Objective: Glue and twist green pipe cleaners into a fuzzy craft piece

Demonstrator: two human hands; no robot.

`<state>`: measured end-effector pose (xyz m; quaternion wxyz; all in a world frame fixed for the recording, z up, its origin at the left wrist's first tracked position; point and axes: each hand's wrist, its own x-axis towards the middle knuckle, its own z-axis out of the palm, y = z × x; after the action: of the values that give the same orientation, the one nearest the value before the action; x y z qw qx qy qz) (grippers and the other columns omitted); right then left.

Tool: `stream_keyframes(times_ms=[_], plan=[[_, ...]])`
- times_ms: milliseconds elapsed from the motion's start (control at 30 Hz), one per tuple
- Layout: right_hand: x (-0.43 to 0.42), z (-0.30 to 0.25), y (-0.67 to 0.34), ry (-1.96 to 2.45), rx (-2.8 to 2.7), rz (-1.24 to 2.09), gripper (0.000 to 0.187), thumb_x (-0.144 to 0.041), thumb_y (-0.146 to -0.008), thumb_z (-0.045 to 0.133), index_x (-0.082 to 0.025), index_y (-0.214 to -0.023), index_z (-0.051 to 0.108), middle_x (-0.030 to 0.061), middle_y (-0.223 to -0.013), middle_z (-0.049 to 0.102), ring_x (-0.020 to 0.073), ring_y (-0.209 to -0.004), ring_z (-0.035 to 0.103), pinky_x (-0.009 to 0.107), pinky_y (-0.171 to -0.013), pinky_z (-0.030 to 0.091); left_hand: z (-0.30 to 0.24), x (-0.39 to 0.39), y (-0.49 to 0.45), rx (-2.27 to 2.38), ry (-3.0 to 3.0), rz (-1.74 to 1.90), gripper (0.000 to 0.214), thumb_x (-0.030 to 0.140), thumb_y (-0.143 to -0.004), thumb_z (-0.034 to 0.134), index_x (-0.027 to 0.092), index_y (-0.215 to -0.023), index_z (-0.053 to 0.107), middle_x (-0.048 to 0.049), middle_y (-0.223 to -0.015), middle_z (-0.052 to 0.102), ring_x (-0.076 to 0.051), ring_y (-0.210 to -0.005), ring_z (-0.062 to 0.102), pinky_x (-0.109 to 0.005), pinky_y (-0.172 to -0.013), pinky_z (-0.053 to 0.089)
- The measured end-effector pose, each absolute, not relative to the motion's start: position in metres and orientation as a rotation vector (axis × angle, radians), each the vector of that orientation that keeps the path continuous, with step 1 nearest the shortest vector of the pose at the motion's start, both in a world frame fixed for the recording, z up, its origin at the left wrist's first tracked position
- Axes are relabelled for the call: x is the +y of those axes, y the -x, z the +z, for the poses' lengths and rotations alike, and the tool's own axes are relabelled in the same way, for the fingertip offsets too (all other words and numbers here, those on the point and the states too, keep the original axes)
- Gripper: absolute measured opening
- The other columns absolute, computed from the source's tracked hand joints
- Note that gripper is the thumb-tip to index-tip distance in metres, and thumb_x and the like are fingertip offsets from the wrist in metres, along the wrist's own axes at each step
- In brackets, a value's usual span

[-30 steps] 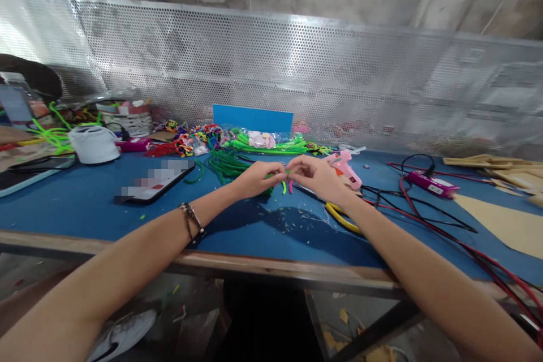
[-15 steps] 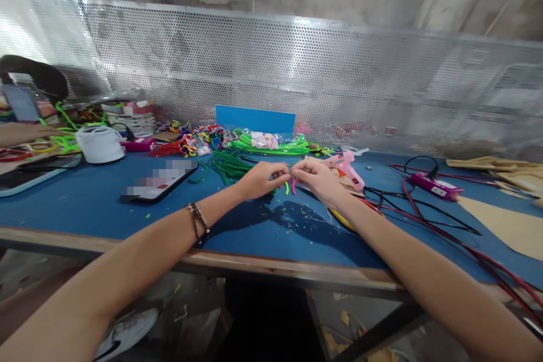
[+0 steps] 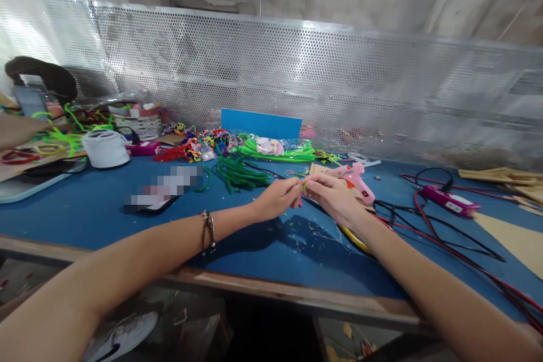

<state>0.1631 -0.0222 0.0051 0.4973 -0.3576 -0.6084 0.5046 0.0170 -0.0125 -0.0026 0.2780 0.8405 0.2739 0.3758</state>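
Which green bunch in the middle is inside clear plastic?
The bright green bunch, in front of the blue board. Shiny plastic covers it; the dark green bunch, closer to the left hand, lies loose on the table.

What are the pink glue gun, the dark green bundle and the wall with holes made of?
Pink glue gun: probably plastic, smooth and evenly pink. Dark green bundle: perhaps fuzzy-covered wire, its strands soft-looking and matt. Wall with holes: likely bare metal, grey with shiny streaks.
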Motion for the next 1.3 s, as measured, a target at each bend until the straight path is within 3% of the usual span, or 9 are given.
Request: stream_keyframes(times_ms=[167,400,633,933,1033,1167,1300], plan=[[-0.025,0.014,-0.173,1.046,-1.763,0.961,0.015,-0.032,-0.065,0.059,-0.017,-0.064,0.057,-0.0010,-0.062,0.057,0.0108,-0.060,0.051,0.025,-0.060,0.041,-0.006,-0.010,-0.014,0.754,-2.212,0.995,0.021,0.019,-0.082,0.033,0.016,-0.065,0.044,0.0064,-0.050,0.041,-0.007,-0.047,0.040,-0.017,-0.050,0.033],[-0.028,0.024,-0.179,1.139,-2.120,0.569,0.015,-0.029,-0.073,0.052,-0.018,-0.065,0.059,0.0022,-0.069,0.061,0.0131,-0.064,0.054,0.025,-0.059,0.043,-0.016,-0.007,-0.012,0.812,-2.308,0.930,0.020,0.022,-0.082,0.036,0.015,-0.085,0.055,0.0007,-0.069,0.057,-0.010,-0.061,0.049,-0.019,-0.056,0.035],[-0.034,0.027,-0.173,1.030,-2.370,0.234,0.016,-0.023,-0.078,0.047,-0.021,-0.067,0.059,0.0023,-0.069,0.062,0.0135,-0.066,0.056,0.026,-0.063,0.044,-0.018,-0.007,-0.013,0.789,-2.465,0.859,0.021,0.018,-0.082,0.039,0.017,-0.073,0.058,0.0025,-0.063,0.058,-0.010,-0.060,0.051,-0.020,-0.061,0.033],[-0.037,0.012,-0.177,0.885,-2.503,-0.636,0.032,-0.016,-0.084,0.030,-0.017,-0.074,0.061,0.0071,-0.069,0.061,0.0161,-0.065,0.054,0.029,-0.061,0.042,-0.017,-0.013,-0.015,0.966,-2.505,0.855,0.022,0.016,-0.084,0.033,0.018,-0.086,0.055,-0.0016,-0.084,0.062,-0.014,-0.078,0.052,-0.028,-0.076,0.031],[-0.039,0.011,-0.172,0.913,-2.378,-0.465,0.027,-0.020,-0.083,0.034,-0.017,-0.074,0.059,0.0063,-0.069,0.061,0.0158,-0.066,0.055,0.029,-0.062,0.042,-0.018,-0.013,-0.015,0.911,-2.467,0.867,0.022,0.016,-0.084,0.033,0.018,-0.085,0.055,0.0000,-0.081,0.062,-0.012,-0.075,0.053,-0.027,-0.075,0.031],[-0.038,0.013,-0.168,1.105,-2.089,0.231,0.012,-0.027,-0.077,0.048,-0.019,-0.071,0.055,0.0013,-0.062,0.059,0.0125,-0.058,0.054,0.024,-0.056,0.044,-0.017,-0.014,-0.014,0.827,-2.397,0.915,0.022,0.016,-0.083,0.034,0.018,-0.083,0.056,0.0008,-0.079,0.062,-0.011,-0.072,0.053,-0.024,-0.074,0.032],[-0.036,0.010,-0.167,1.147,-1.937,0.565,0.015,-0.032,-0.074,0.049,-0.018,-0.069,0.053,0.0022,-0.065,0.057,0.0132,-0.062,0.053,0.024,-0.055,0.043,-0.016,-0.013,-0.013,0.833,-2.363,0.929,0.022,0.017,-0.082,0.034,0.019,-0.082,0.056,0.0011,-0.080,0.063,-0.011,-0.072,0.053,-0.024,-0.075,0.032]])
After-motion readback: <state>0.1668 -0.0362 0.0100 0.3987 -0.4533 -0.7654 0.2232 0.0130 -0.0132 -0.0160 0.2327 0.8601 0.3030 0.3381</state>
